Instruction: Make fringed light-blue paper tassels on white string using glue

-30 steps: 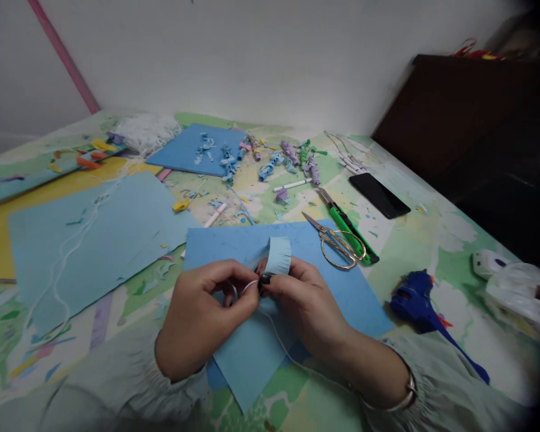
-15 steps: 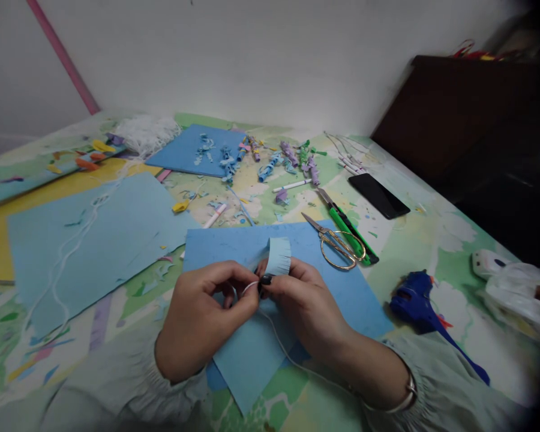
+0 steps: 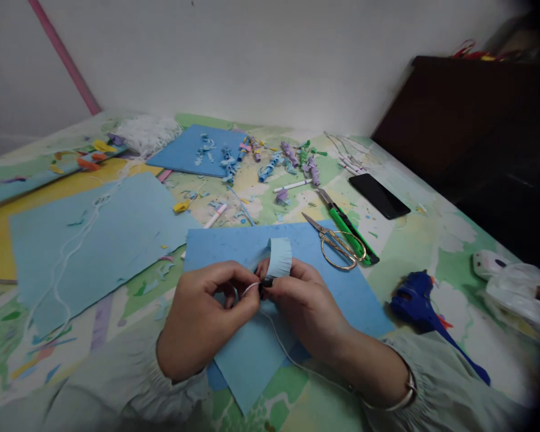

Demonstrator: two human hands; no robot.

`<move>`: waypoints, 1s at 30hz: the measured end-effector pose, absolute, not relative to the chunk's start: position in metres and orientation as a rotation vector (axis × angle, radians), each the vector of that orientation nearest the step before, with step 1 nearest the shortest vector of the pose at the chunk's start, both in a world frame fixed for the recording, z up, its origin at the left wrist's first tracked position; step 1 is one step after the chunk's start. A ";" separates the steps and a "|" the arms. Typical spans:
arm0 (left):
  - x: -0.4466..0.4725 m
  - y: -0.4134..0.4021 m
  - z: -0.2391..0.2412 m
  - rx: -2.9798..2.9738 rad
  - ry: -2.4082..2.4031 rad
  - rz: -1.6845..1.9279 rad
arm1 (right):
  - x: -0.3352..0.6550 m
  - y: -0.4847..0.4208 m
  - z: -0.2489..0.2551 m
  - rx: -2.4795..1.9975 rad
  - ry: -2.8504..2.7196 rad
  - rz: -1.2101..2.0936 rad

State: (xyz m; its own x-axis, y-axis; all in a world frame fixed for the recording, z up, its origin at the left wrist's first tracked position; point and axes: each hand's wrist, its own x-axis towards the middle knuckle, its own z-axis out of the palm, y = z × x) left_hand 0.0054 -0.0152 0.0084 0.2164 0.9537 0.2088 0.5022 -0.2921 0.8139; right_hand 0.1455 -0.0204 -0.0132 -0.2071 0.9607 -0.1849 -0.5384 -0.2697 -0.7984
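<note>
Biggest thing on my remote feed was the patterned table (image 3: 441, 240). Taking the fingertips as clock centre, I had a pale blue sheet (image 3: 135, 228) lying flat around 9 o'clock and a blue sheet (image 3: 234, 243) under both hands. The left hand (image 3: 207, 321) came in from about 7:30, thumb and forefinger pinched together at the tips; the right hand (image 3: 308, 306) came from 4, its thumb pressed in the same way. A blue glue gun (image 3: 411, 297) was at 3, a green knife (image 3: 339, 221) at 2, with gold-handled scissors (image 3: 327, 235) right by it. The right fingers had a curled, fringed paper strip (image 3: 279, 257) poking up at 1. Skinniest was the white string (image 3: 276, 335), nipped in the left fingertips, with a length trailing toward 4:30.
</note>
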 end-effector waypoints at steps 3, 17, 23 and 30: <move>0.005 -0.015 0.008 1.893 1.342 0.946 | 0.147 -0.021 -0.013 -0.830 -0.737 1.726; 0.005 -0.014 0.009 1.828 1.343 0.910 | 0.149 -0.019 -0.011 -0.858 -0.798 1.662; 0.005 -0.013 0.010 1.776 1.379 0.881 | 0.148 -0.018 -0.005 -0.806 -0.735 1.665; 0.002 -0.006 0.007 1.634 1.415 0.870 | 0.155 -0.013 -0.004 -0.931 -0.645 1.409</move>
State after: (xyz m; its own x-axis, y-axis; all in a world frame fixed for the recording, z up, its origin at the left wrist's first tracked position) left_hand 0.0024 -0.0063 0.0069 0.1419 0.9899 0.0018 0.4483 -0.0658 0.8915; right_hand 0.1546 -0.0129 -0.0043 0.0934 0.9844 -0.1490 -0.5307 -0.0775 -0.8440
